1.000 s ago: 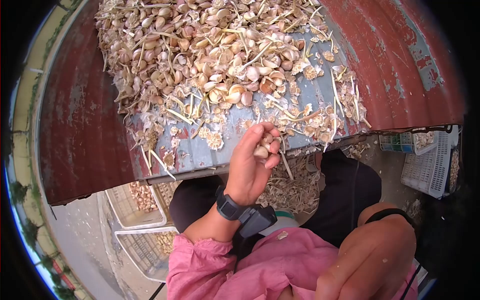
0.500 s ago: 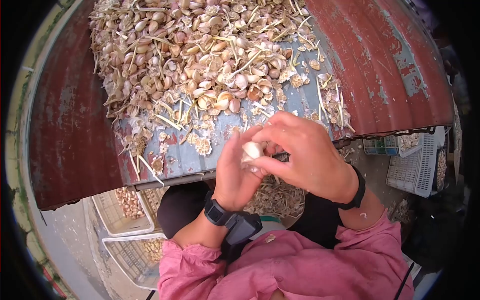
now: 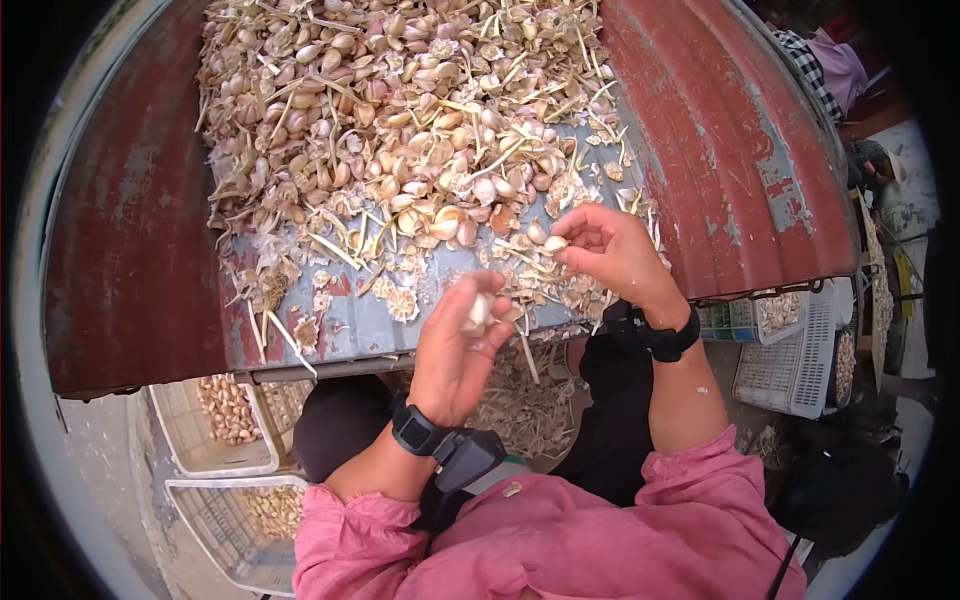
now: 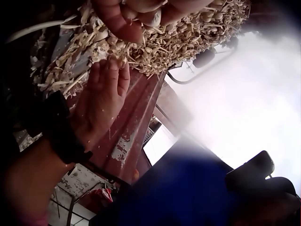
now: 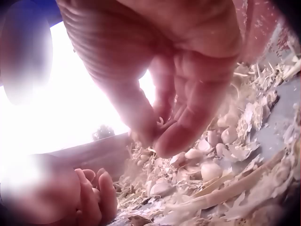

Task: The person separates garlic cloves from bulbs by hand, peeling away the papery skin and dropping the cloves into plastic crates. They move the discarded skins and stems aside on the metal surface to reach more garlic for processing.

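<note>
My left hand (image 3: 455,345), palm turned up above the table's near edge, curls its fingers round several garlic cloves (image 3: 480,312); the left wrist view shows these between the fingers too. To the right and a little farther out, my right hand (image 3: 618,252) pinches a garlic clove (image 3: 555,243) between thumb and fingertips, low over the litter of skins. Another clove (image 3: 537,232) shows right beside it. In the right wrist view the thumb and forefinger (image 5: 171,139) meet, and the clove is mostly hidden behind them. Beyond both hands spreads a large heap of garlic cloves (image 3: 410,125).
Papery skins, dry stems and a garlic root plate (image 3: 402,304) litter the metal tabletop (image 3: 365,335). Crates of cloves stand below left, one an off-white crate (image 3: 165,430); a white crate (image 3: 785,375) stands below right. Stem waste (image 3: 525,400) lies between the knees.
The right hand came up from the lap to the left hand, then moved away right and outward, where it now pinches a clove near the heap. The left hand still holds cloves.
</note>
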The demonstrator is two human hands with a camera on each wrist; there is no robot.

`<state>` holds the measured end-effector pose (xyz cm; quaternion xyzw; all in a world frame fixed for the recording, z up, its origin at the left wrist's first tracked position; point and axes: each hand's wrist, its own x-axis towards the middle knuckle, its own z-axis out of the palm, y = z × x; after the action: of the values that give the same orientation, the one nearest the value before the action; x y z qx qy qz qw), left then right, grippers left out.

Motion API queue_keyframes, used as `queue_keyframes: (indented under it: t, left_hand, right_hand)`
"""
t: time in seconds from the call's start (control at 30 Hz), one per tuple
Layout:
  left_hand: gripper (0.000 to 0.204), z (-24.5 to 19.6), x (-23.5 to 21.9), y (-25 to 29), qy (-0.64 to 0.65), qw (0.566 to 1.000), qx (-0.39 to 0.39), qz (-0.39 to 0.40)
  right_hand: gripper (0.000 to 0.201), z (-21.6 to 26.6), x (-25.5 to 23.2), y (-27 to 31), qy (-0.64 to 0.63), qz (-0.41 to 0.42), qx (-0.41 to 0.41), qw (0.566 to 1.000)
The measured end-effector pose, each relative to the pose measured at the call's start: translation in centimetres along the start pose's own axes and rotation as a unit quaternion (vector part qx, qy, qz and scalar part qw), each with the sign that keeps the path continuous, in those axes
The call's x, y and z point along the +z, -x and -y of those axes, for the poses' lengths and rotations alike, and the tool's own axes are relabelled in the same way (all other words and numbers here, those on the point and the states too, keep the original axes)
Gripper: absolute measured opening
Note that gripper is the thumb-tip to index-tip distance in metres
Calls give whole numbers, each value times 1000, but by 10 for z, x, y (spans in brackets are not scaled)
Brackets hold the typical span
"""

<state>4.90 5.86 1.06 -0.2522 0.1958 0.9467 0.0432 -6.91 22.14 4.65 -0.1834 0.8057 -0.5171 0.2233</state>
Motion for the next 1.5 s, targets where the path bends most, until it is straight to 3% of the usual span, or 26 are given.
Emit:
queue_keyframes:
  t: [0.03,0.17,0.3,0.37,0.43,0.5,0.53,0.57,0.6,0.63,0.67,0.7,0.73,0.8,0.83,0.93,1.0,1.03,1.13,1.17,1.2,1.27,1.3,1.37,1.43,1.5]
  left_hand:
    - [25,2,-1,0,-6,1000,-8,3]
    - [28,7,3,0,27,999,-24,5]
    - [27,9,7,-3,40,998,-39,-5]
    - [30,12,-2,-5,47,998,-35,11]
    - [28,11,-5,-6,46,998,-28,14]
    - [26,11,-5,-10,61,998,-26,21]
    - [25,18,-8,-16,79,996,-9,47]
    - [25,22,-10,-21,93,993,5,77]
    - [25,16,-8,-14,63,997,1,46]
    - [26,14,1,-10,32,999,-10,26]
    - [26,12,4,-8,31,999,-9,10]
    - [25,9,5,-5,30,999,-13,-2]
    - [25,7,3,-4,31,999,-25,15]
    - [18,-1,-7,-1,43,998,44,25]
    - [19,-6,-9,-1,41,998,53,8]
    - [20,-11,-17,-2,48,997,53,-1]
    - [19,-11,-16,-2,38,998,42,11]
    - [19,-10,-17,-2,36,999,38,10]
    - [19,-7,-14,-3,25,999,37,25]
    - [18,-8,-11,-2,19,999,31,12]
    - [18,-8,-9,0,12,1000,23,-3]
    - [20,-6,-4,4,-34,999,8,2]
    - [24,-4,-2,5,-79,997,-8,7]
    - [31,-3,3,9,-86,995,-35,36]
    - [33,1,10,12,-49,993,-47,92]
    - [34,2,9,9,-35,994,-25,105]
  right_hand:
    - [16,6,-1,5,-85,9,5,996]
    - [17,20,4,18,-137,1,-36,990]
    - [17,41,17,30,-13,15,-103,995]
    - [16,45,27,32,-123,65,-62,988]
    - [16,43,23,25,-177,35,-29,983]
    - [16,49,28,15,-143,-133,-38,980]
    - [15,67,47,21,-122,-114,-92,982]
    - [22,81,72,36,-121,-14,-104,987]
    - [35,105,91,53,-75,143,-189,969]
    - [46,123,109,68,-64,183,-259,946]
    - [35,125,118,75,-134,179,-260,939]
    - [35,121,106,70,-118,163,-258,945]
    - [25,114,88,56,-60,84,-239,965]
    - [12,86,52,26,-6,-101,-157,982]
    - [14,65,26,11,93,-130,-111,981]
    - [19,10,8,-11,163,-130,-69,976]
    - [23,-16,17,-21,302,-122,-184,927]
    - [23,-20,19,-22,301,-124,-180,928]
    - [17,-14,15,-18,289,-17,-60,955]
    - [17,-15,12,-15,290,-18,-62,955]
    - [17,-19,9,-11,163,-10,-29,986]
    - [19,-2,8,3,-48,32,31,998]
    - [19,7,11,9,-46,33,31,998]
    - [19,15,25,16,-206,9,-40,978]
    - [19,12,38,19,-185,14,-71,980]
    - [20,11,49,20,-28,-33,-178,983]
